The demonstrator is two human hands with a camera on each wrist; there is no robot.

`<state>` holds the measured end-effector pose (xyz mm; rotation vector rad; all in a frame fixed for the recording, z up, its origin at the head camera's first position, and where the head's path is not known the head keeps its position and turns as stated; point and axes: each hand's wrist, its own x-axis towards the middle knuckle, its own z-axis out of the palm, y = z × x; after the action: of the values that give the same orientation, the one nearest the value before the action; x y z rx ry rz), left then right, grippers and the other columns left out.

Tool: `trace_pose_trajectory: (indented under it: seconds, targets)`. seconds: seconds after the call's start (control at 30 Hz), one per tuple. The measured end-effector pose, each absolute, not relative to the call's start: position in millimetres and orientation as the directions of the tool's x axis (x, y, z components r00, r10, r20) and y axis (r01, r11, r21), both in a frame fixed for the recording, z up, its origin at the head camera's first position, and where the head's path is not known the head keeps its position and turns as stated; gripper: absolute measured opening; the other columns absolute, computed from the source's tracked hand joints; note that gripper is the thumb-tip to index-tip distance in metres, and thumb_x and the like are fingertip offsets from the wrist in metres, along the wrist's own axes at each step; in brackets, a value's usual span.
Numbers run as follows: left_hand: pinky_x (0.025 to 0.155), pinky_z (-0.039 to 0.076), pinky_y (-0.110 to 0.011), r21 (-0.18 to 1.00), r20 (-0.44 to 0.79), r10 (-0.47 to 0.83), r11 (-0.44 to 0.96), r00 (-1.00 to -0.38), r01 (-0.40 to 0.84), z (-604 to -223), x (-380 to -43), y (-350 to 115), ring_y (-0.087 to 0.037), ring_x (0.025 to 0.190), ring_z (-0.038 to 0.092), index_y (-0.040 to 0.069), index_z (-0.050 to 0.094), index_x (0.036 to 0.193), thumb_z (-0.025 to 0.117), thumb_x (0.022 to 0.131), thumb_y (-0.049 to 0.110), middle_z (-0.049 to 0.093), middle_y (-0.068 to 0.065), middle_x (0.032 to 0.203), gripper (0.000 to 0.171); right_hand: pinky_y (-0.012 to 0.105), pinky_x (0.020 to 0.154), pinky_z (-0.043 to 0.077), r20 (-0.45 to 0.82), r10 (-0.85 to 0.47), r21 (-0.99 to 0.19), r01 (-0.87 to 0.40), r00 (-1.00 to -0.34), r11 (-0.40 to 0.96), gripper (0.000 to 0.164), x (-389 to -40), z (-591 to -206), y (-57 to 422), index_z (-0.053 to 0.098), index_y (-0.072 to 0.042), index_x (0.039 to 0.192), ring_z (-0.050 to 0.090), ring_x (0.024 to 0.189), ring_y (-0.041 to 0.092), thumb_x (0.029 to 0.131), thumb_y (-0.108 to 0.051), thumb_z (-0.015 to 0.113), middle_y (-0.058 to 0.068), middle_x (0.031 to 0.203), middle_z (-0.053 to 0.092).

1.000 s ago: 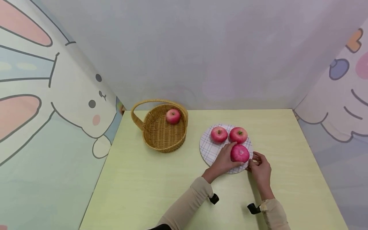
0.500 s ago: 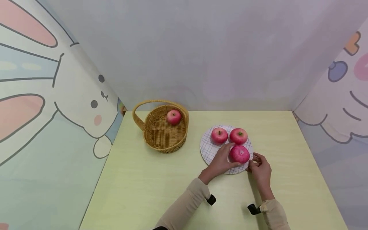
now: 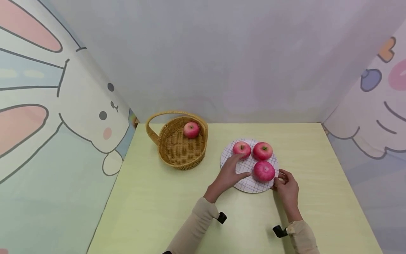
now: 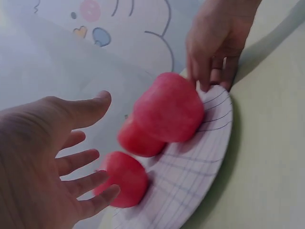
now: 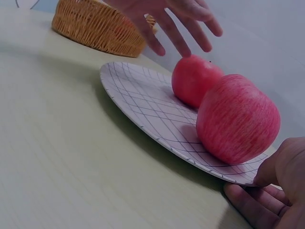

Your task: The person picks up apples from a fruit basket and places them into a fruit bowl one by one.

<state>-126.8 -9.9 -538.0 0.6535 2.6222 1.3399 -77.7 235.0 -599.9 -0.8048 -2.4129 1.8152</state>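
A round white plate (image 3: 229,163) with a checked line pattern bears three apples. The nearest apple (image 3: 264,171) lies bottom up; behind it are the back right apple (image 3: 262,151) and the back left apple (image 3: 241,149). My left hand (image 3: 226,176) hovers over the plate's left part, fingers spread and holding nothing, as the left wrist view also shows. At the plate's right rim my right hand (image 3: 287,185) pinches the edge, thumb above and fingers beneath in the right wrist view (image 5: 281,186).
A wicker basket (image 3: 181,165) with a tall handle stands at the back left of the table (image 3: 152,211). Inside it, against the right wall, lies one apple (image 3: 191,130). Walls with cartoon drawings enclose the table at the back and sides.
My left hand has let go of the nearest apple and drawn away to the left, fingers opening. That apple stays on the plate. My right hand keeps its hold on the rim.
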Motion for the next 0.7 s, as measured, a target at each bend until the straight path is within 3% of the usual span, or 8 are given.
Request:
trace_pose_trajectory:
  seconds: [0.3,0.7]
  targets:
    - [0.105,0.055,-0.045,0.831,0.128,0.328,0.48,-0.936,0.282,-517.7,-136.5,-49.1,-0.03,0.141,0.052,0.012,0.047,0.154,0.08,0.093,0.025,0.052,-0.01,0.156,0.071,0.022,0.064,0.062,-0.284,0.41,-0.896,0.392,-0.867,0.21,0.054,-75.9,-602.0,235.2,0.047,-0.004,0.153,0.063,0.073,-0.004,0.101,-0.004,0.062,0.022,0.137,0.06]
    - [0.108,0.052,-0.053,0.87,0.182,0.21,0.421,-0.961,0.257,-505.3,-154.0,-89.5,-0.034,0.141,0.049,0.01,0.047,0.154,0.081,0.092,0.02,0.052,-0.011,0.154,0.071,0.022,0.064,0.062,-0.286,0.389,-0.909,0.376,-0.875,0.178,0.053,-78.6,-601.1,237.0,0.046,-0.005,0.153,0.065,0.073,-0.003,0.102,-0.006,0.061,0.02,0.136,0.058]
